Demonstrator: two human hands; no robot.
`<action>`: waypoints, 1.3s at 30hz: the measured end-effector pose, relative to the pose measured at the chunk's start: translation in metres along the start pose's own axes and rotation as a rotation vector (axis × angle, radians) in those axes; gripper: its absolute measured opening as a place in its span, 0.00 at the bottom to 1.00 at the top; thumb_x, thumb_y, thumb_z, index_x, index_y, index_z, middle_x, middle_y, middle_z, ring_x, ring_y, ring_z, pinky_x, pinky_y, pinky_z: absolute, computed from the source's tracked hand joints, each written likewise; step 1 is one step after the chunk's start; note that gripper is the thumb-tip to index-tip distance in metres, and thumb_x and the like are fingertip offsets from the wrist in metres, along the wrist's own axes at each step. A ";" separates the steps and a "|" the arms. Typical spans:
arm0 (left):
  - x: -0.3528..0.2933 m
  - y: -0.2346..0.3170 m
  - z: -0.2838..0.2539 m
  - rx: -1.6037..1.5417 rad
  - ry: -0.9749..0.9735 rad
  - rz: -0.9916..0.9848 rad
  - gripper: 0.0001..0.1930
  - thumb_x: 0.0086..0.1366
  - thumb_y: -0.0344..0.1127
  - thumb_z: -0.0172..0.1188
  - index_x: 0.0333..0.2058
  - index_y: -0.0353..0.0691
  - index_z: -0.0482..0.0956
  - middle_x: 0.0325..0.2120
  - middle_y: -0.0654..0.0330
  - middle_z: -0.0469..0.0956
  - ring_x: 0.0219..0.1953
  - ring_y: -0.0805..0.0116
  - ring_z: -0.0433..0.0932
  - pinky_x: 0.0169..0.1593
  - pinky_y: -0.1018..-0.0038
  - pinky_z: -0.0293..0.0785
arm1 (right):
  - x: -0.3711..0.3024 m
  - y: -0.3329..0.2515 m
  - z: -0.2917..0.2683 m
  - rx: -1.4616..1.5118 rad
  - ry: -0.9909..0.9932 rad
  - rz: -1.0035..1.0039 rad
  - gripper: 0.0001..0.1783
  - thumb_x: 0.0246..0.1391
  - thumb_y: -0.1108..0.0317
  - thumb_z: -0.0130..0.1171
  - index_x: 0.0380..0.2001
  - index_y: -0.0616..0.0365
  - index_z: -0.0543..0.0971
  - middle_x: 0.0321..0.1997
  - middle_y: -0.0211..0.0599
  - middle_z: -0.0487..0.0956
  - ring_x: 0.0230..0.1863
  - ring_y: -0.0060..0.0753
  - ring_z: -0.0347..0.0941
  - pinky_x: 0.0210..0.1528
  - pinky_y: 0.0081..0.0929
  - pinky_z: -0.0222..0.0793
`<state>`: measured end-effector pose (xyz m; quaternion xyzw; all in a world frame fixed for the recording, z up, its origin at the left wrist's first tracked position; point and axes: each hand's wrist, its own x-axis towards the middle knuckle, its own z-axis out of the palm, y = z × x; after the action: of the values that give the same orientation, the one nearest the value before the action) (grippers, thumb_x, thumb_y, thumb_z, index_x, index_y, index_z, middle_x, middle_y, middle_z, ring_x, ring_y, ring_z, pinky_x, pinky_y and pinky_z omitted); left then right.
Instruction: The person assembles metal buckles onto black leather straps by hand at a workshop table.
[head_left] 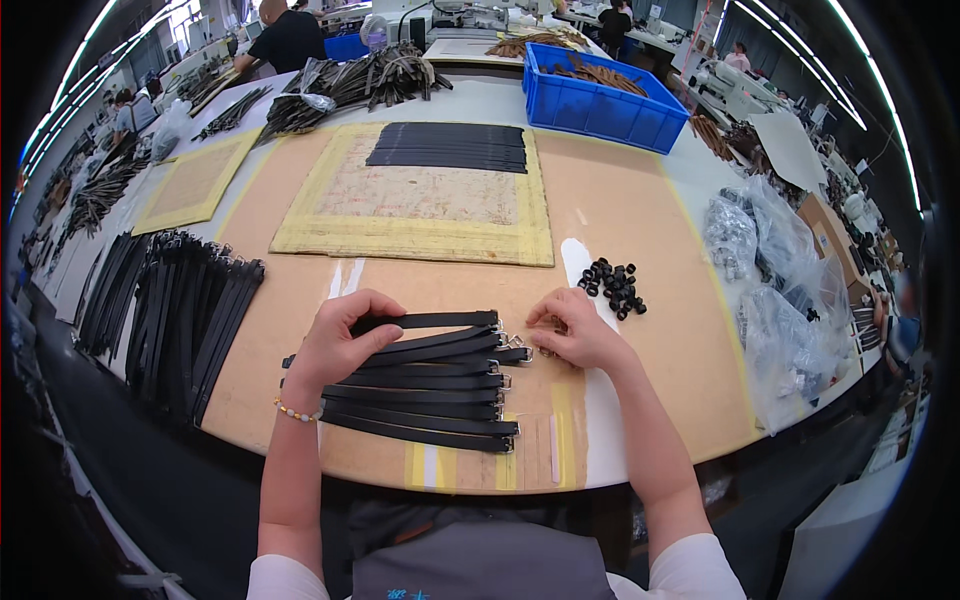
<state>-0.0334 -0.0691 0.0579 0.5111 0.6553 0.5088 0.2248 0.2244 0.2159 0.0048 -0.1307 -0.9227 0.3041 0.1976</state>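
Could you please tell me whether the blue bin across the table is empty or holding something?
It is holding something: brown strips show inside the blue bin through its open top.

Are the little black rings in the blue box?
No, the little black rings lie loose on the table beside the right hand; the blue box is farther back.
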 end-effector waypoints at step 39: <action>-0.136 -0.016 0.027 1.042 -0.030 -0.028 0.37 0.76 0.55 0.52 0.70 0.30 0.63 0.71 0.44 0.64 0.75 0.51 0.58 0.74 0.55 0.51 | -0.031 -0.104 0.092 0.279 -0.060 -0.051 0.42 0.74 0.41 0.44 0.73 0.68 0.59 0.76 0.63 0.61 0.78 0.60 0.54 0.79 0.46 0.48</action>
<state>0.0328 -0.1789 0.0030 0.5536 0.8250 0.1050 -0.0433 0.1988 0.0768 -0.0080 -0.0691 -0.8800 0.4281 0.1937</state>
